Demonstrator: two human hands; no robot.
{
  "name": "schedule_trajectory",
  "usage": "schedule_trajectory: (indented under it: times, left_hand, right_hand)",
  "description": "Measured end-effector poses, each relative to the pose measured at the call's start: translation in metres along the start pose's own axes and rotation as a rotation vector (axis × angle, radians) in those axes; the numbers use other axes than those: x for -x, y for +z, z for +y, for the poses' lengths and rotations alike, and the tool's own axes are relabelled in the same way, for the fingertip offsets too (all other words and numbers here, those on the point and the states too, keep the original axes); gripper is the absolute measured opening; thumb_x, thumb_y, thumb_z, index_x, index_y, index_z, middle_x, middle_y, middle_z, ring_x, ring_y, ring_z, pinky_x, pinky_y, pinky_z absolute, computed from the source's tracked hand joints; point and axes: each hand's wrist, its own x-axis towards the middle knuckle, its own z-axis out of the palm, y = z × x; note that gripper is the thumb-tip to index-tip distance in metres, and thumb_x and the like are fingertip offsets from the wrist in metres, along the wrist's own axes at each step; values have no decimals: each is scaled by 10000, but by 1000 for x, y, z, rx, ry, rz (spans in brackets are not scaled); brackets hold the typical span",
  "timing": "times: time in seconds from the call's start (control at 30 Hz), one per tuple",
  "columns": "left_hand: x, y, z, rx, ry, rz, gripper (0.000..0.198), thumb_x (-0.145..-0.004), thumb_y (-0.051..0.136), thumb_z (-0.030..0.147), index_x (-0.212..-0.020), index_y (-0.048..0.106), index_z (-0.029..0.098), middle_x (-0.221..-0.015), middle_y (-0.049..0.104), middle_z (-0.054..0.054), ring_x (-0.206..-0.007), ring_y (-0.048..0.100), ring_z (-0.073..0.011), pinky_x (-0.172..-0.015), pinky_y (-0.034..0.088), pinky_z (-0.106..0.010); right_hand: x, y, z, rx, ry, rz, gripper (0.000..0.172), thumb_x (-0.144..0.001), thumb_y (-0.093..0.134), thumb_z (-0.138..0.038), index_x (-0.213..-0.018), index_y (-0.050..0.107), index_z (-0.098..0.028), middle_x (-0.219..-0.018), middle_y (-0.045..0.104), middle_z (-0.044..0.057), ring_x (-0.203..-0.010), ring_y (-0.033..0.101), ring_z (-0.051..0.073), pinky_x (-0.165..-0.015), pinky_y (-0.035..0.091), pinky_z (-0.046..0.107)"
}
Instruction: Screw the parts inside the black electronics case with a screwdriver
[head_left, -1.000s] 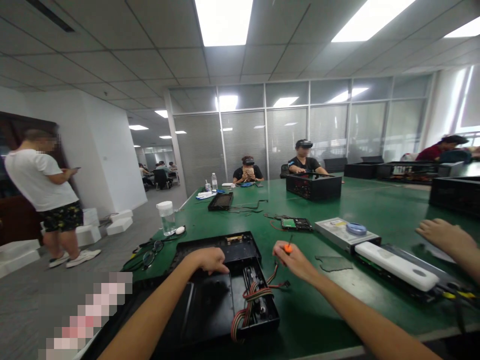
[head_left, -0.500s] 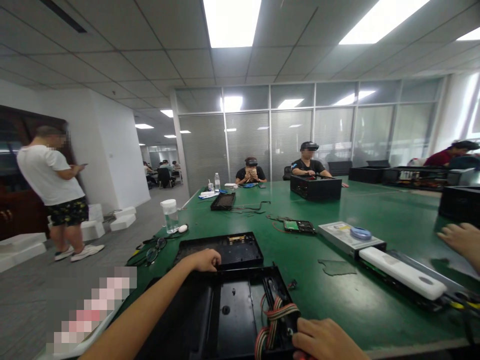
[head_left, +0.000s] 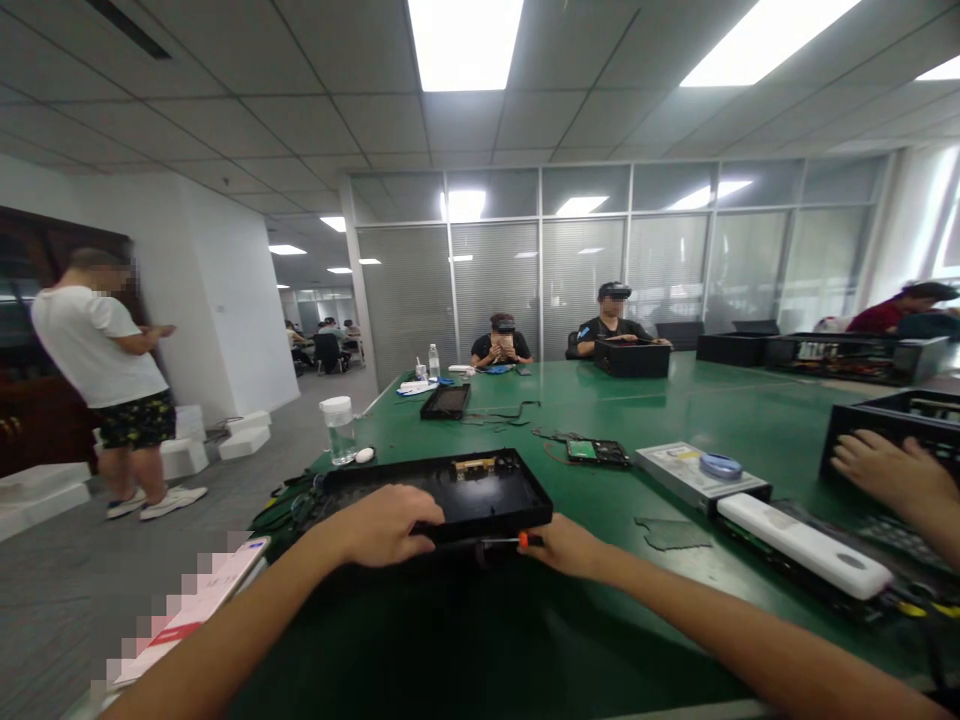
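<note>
In front of me a shallow black case panel [head_left: 435,490] stands tilted on the table, with a brass-coloured strip [head_left: 476,465] along its far side. My left hand [head_left: 394,520] is closed at its near rim, fingers above and thumb below. At the panel's near right corner, my right hand [head_left: 566,547] grips a screwdriver [head_left: 525,539] with an orange end; its thin metal shaft points left, under the near edge. What the tip meets is too dark to make out.
A green table [head_left: 637,610] spreads around. Eyeglasses, a lidded jar [head_left: 339,432] and a phone-like slab [head_left: 202,610] lie left. A green circuit board [head_left: 596,452], a silver drive [head_left: 697,475] and a white bar [head_left: 802,545] lie right. Another person's hand [head_left: 896,468] touches a black case [head_left: 862,415].
The open case with striped ribbon cables no longer shows in front of me; bare table does. My right hand has moved up and left to the panel's corner. A black case appears under the neighbour's hand.
</note>
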Motion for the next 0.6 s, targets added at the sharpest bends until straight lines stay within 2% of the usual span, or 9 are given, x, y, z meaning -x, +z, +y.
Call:
schedule_trajectory:
  times: [0.07,0.13,0.2,0.27,0.37,0.43,0.53,0.57,0.6]
  left_hand:
    - [20,4,23,40,-5,-24,144,-794,537,303,-914,572,232,-865,583,2,-825,529,-164,-715,348,-241]
    - [36,16,40,81,-25,-64,112,-788,541,294,-881,566,240,-846,585,4,-795,532,-162,-685,346,-243]
    - [46,33,51,111,-45,-102,89,-771,557,291,-847,564,244,-844,589,4,-784,535,-163,-673,345,-248]
    - [50,50,54,126,-62,-125,79,-760,565,283,-829,564,245,-850,594,2,-792,538,-168,-678,350,-254]
    - [43,72,47,123,-86,-163,104,-736,584,278,-835,583,245,-860,604,-4,-818,544,-180,-700,366,-265]
    - [30,80,37,131,-107,-238,169,-687,630,308,-840,606,240,-845,616,-8,-807,553,-191,-671,383,-262]
    - [4,80,16,213,-159,-418,292,-629,661,436,-822,634,219,-764,630,-7,-682,569,-176,-559,387,-234]
    - [-6,77,8,243,-174,-441,331,-638,638,485,-827,638,214,-751,631,-8,-648,568,-165,-541,386,-227]
    - [-17,75,-1,255,-181,-408,362,-664,605,515,-859,635,212,-771,632,-11,-653,569,-159,-548,390,-221]
  right_hand:
    - [-19,1,17,23,-68,6,209,-771,500,-223,-939,625,-212,-996,616,65,-901,549,211,-819,420,326]
    - [-28,0,32,61,-127,-9,289,-763,497,-194,-1036,590,-205,-1137,551,73,-986,523,208,-854,413,322]
    - [-27,-5,47,114,-155,-2,399,-744,510,-166,-1140,529,-205,-1257,456,79,-1074,474,212,-913,374,342]
    - [-19,-17,62,167,-146,22,437,-734,518,-148,-1166,510,-209,-1296,416,85,-1109,444,222,-959,321,384]
    - [-5,-41,84,155,-70,101,262,-736,546,-195,-990,608,-210,-1226,483,88,-1084,450,241,-969,285,436]
    - [-1,-54,94,68,-17,205,163,-729,574,-268,-872,630,-213,-1126,544,83,-1048,465,243,-959,292,440]
    - [-1,-61,97,-82,38,367,168,-734,572,-366,-805,618,-220,-919,595,66,-894,512,220,-884,359,398]
    - [-2,-58,94,-106,58,399,184,-743,557,-392,-782,611,-220,-840,594,56,-816,517,207,-839,384,376]
    - [-4,-54,90,-112,77,410,205,-756,537,-412,-756,602,-217,-766,583,44,-742,510,191,-789,401,351]
